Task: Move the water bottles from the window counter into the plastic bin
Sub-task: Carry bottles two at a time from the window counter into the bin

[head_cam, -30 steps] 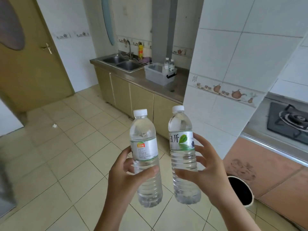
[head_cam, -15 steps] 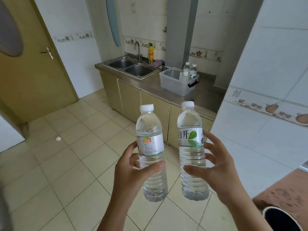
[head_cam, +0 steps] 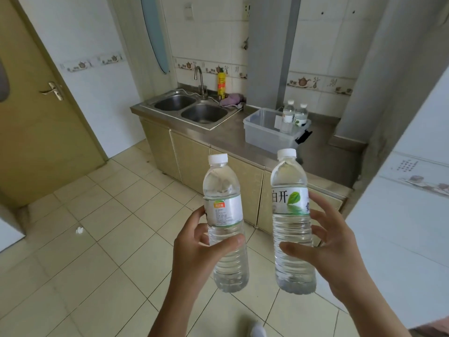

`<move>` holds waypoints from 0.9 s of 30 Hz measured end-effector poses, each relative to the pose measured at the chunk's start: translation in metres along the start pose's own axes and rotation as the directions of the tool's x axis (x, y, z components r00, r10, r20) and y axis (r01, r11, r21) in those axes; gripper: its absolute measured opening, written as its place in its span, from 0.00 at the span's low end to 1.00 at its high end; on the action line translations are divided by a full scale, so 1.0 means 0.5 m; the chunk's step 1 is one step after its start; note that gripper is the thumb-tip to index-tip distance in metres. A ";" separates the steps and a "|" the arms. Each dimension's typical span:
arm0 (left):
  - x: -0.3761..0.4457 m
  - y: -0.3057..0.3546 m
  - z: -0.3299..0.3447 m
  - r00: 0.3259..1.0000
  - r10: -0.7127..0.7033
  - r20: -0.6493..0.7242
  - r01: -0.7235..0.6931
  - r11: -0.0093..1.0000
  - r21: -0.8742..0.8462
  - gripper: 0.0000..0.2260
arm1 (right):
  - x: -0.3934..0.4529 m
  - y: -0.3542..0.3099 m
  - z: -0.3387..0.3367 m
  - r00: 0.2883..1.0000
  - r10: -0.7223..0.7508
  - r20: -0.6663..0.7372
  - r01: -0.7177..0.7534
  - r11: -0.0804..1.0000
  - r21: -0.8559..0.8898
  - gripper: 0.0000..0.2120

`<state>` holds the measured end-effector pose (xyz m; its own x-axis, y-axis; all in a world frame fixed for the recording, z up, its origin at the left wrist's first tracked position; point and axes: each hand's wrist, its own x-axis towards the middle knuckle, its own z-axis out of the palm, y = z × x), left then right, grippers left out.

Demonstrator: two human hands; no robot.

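Left hand: the left hand (head_cam: 194,249) is at about 6 o'clock in the view; its fingers and thumb are curled around the lower half of a water bottle, so it is clamped on it.
Left bottle: the left bottle (head_cam: 224,215) stands almost upright in the air above the floor, white cap on top, a label with a small orange mark around its middle.
Right hand: the right hand (head_cam: 332,254) is at about 5 o'clock; the thumb presses the front and the fingers wrap behind a second bottle, so it is also clamped on it.
Right bottle: the right bottle (head_cam: 290,215) is nearly upright, just beside the left bottle but not touching it; its label shows a green leaf and dark characters.
Plastic bin: the plastic bin (head_cam: 264,132) is clear, with a black handle clip at its right end; it sits on the steel counter (head_cam: 228,139) at about 1 o'clock, well apart from both hands.
Bottles in the bin: two bottles (head_cam: 295,115) stand upright at the far right corner of the bin, side by side.
Sink: a double sink (head_cam: 192,110) is at 12 o'clock, left of the bin, with a tap (head_cam: 200,80), a yellow bottle (head_cam: 221,83) and a purple cloth (head_cam: 232,99) behind it.
Door: a yellowish door (head_cam: 36,113) with a metal handle is at 10 o'clock.
Floor: the floor (head_cam: 102,239) has beige tiles; a small white scrap (head_cam: 79,230) lies at 8 o'clock.
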<state>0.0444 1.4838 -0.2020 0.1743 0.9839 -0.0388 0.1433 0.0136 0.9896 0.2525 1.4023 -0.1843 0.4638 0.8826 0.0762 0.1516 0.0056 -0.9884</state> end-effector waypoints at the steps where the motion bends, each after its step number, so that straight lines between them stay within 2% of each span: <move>1: 0.028 0.000 0.004 1.000 0.003 0.001 -0.003 1.000 0.006 0.34 | 0.029 0.005 0.006 1.000 0.000 -0.002 0.000 1.000 0.000 0.45; 14: 0.459 0.042 0.121 0.999 0.014 0.044 -0.016 0.999 0.044 0.29 | 0.465 0.060 0.026 1.000 0.017 -0.024 -0.017 1.000 -0.005 0.46; 27: 0.823 0.052 0.243 0.973 0.037 0.226 -0.040 0.999 0.007 0.32 | 0.782 0.103 0.043 0.988 0.036 -0.149 -0.041 0.999 -0.031 0.47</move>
<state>0.2383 1.8675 -0.2091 0.3953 0.9180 -0.0324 0.1426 -0.0264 0.9894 0.4229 1.7576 -0.2084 0.5941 0.8022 0.0593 0.1591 -0.0449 -0.9862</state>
